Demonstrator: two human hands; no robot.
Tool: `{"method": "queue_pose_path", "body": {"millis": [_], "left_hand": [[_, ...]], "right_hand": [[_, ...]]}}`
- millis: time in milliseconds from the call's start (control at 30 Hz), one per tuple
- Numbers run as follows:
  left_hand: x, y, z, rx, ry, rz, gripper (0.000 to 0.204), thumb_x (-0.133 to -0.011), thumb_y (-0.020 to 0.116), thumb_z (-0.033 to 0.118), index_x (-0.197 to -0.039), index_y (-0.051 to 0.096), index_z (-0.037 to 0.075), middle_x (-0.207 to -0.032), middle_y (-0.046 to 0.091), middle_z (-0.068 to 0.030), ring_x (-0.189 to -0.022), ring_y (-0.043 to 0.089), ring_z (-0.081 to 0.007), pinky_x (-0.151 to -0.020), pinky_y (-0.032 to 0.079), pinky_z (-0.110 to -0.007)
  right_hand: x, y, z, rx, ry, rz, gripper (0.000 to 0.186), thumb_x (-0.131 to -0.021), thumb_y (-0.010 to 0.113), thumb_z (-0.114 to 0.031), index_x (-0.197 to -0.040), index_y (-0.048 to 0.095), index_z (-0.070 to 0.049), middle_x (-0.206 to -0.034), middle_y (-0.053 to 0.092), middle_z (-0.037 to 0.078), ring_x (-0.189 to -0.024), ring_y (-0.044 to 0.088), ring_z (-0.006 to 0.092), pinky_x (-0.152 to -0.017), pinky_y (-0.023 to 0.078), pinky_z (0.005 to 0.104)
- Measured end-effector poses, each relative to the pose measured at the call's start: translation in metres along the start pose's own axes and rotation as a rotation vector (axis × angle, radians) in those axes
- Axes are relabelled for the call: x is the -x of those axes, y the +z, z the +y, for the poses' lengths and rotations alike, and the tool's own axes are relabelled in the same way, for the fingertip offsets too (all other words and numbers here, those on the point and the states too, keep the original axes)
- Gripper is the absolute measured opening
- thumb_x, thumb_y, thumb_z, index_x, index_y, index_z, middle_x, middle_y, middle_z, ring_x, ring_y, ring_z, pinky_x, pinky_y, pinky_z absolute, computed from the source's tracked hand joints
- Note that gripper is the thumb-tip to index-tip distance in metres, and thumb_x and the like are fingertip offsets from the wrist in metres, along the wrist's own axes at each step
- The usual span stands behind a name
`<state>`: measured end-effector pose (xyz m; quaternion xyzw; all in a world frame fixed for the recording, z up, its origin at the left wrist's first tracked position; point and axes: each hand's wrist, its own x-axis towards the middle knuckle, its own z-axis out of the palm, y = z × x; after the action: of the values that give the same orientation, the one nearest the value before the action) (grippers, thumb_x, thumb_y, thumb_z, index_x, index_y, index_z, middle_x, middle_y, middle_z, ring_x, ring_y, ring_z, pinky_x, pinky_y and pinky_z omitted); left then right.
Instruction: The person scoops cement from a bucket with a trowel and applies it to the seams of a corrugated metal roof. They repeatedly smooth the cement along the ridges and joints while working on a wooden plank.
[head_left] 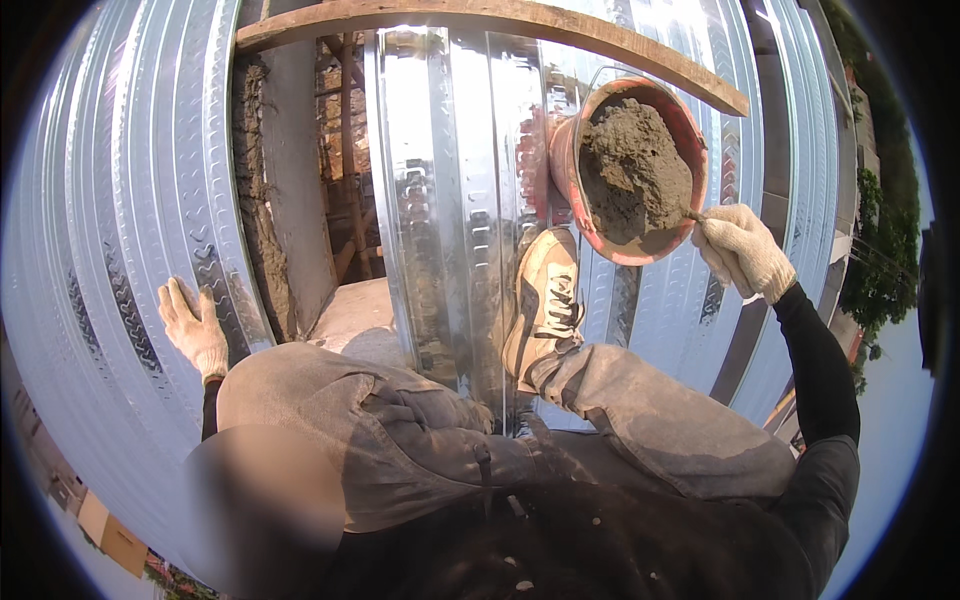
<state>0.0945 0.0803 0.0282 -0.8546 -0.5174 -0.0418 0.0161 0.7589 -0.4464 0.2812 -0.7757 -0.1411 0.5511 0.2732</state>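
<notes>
In a pale knit glove, my right hand (742, 250) is closed at the right rim of a reddish bucket (565, 165). It grips a trowel (694, 214), of which only the mortar-smeared shank shows; the blade is hidden in the bucket. Wet grey mortar (638, 160) fills much of the bucket, heaped toward its far side. The bucket tilts a little and has a thin wire handle. My left hand (192, 328), gloved alike, rests with fingers stretched out on the ribbed metal decking (110, 210) at the left.
A long wooden board (490, 15) crosses the far side. Between decking sheets runs an open gap (350, 160) with a concrete beam (295, 190) and timber below. My shoe (545, 310) stands on the decking beside the bucket. Trees (880, 260) lie beyond the right edge.
</notes>
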Motion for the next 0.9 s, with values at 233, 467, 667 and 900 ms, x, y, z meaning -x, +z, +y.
{"method": "queue_pose_path", "body": {"millis": [233,467,667,900], "left_hand": [[0.007,0.0,-0.002,-0.039,-0.009,0.024,0.079,-0.108,0.073,0.05,-0.172,0.05,0.008,-0.179,0.044,-0.0213,-0.163,0.04,-0.0432,-0.131,0.033,-0.059],[0.009,-0.005,0.005,-0.011,-0.03,0.024,0.077,-0.106,0.076,0.046,-0.17,0.053,0.009,-0.178,0.046,-0.0216,-0.163,0.041,-0.0419,-0.131,0.034,-0.059],[0.001,-0.012,0.019,-0.014,-0.027,0.016,0.079,-0.104,0.078,0.047,-0.169,0.054,0.01,-0.178,0.046,-0.0198,-0.163,0.042,-0.0424,-0.13,0.034,-0.06],[0.008,-0.014,0.016,-0.02,-0.052,0.024,0.081,-0.101,0.081,0.049,-0.167,0.057,0.01,-0.178,0.047,-0.018,-0.162,0.042,-0.0428,-0.13,0.034,-0.06]], "right_hand": [[-0.027,0.061,-0.072,-0.097,-0.129,-0.16,0.054,-0.107,0.075,-0.051,-0.098,0.071,0.002,-0.066,0.064,0.004,-0.049,0.058,0.0098,-0.045,0.046,0.0251],[-0.106,0.184,-0.141,-0.262,-0.123,-0.396,0.038,-0.113,0.071,-0.036,-0.109,0.072,0.002,-0.077,0.066,0.004,-0.058,0.061,0.0094,-0.05,0.048,0.0265],[-0.186,0.307,-0.139,-0.458,-0.242,-0.413,0.036,-0.115,0.066,-0.032,-0.117,0.069,0.004,-0.079,0.067,0.007,-0.058,0.061,0.0125,-0.05,0.049,0.0266],[-0.254,0.423,-0.158,-0.552,-0.225,-0.12,0.025,-0.111,0.067,-0.026,-0.106,0.069,-0.001,-0.081,0.065,0.005,-0.059,0.06,0.0121,-0.053,0.051,0.0304]]}}
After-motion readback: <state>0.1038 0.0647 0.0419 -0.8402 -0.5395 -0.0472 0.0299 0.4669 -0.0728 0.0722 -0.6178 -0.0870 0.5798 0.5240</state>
